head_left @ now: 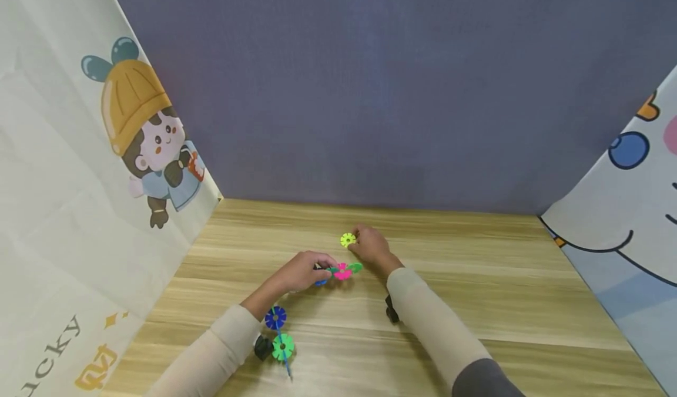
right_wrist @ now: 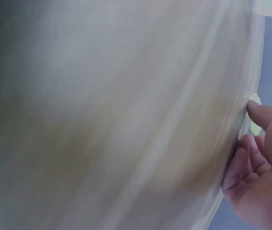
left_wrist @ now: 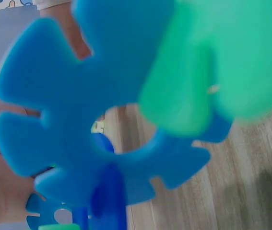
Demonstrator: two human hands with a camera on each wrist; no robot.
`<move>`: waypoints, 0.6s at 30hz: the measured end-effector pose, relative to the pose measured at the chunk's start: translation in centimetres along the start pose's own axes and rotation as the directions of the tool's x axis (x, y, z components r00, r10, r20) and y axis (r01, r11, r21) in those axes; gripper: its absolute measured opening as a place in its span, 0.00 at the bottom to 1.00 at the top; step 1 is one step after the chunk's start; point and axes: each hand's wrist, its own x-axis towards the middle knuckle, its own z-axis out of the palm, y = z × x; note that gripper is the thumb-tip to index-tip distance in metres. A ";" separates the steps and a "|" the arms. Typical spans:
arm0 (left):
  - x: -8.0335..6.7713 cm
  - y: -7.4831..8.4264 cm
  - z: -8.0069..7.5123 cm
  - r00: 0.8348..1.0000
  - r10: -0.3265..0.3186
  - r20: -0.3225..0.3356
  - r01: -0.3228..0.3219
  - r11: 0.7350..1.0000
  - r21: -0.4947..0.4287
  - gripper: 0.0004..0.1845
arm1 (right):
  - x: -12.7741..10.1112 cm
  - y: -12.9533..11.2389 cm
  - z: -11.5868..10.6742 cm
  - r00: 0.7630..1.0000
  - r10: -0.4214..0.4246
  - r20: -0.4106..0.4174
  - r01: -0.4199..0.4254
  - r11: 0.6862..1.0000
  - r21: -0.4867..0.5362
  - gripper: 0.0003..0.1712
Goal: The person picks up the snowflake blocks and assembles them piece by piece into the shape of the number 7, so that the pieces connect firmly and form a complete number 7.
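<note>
My left hand (head_left: 304,272) pinches a string of notched plastic discs. Beyond its fingertips are a pink disc (head_left: 342,271), a green disc (head_left: 355,267) and a blue disc (head_left: 320,281). More joined discs, a dark blue one (head_left: 275,318) and a bright green one (head_left: 282,347), show beside the left forearm; the hand and wrist hide whether both groups connect. In the left wrist view, a large blue disc (left_wrist: 64,91) and a blurred green disc (left_wrist: 251,57) fill much of the picture. Farther back, my right hand (head_left: 372,245) pinches a yellow disc (head_left: 347,240) by its right side.
A wood-grain table (head_left: 476,279) lies under both hands. Behind it rises a dark grey-blue panel (head_left: 381,91). Printed white sheets stand along the left (head_left: 53,180) and right (head_left: 597,209) sides. Small black devices hang below the left wrist (head_left: 262,347) and right wrist (head_left: 392,310).
</note>
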 end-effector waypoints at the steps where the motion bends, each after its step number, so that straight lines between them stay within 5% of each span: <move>1: 0.0 0.0 0.0 1.000 0.002 0.001 -0.002 1.000 0.000 0.10 | -0.1 0.0 -0.1 1.000 -0.009 0.001 0.009 1.000 0.013 0.19; 10: 0.1 0.4 0.5 1.000 -0.010 0.014 0.010 1.000 0.003 0.10 | -1.9 1.0 -1.9 0.994 -0.097 0.056 0.090 0.990 0.107 0.10; 18: 0.3 0.5 0.7 1.000 -0.003 0.017 0.003 1.000 0.005 0.10 | -3.4 2.8 -3.3 0.987 -0.152 0.056 0.144 0.981 0.132 0.16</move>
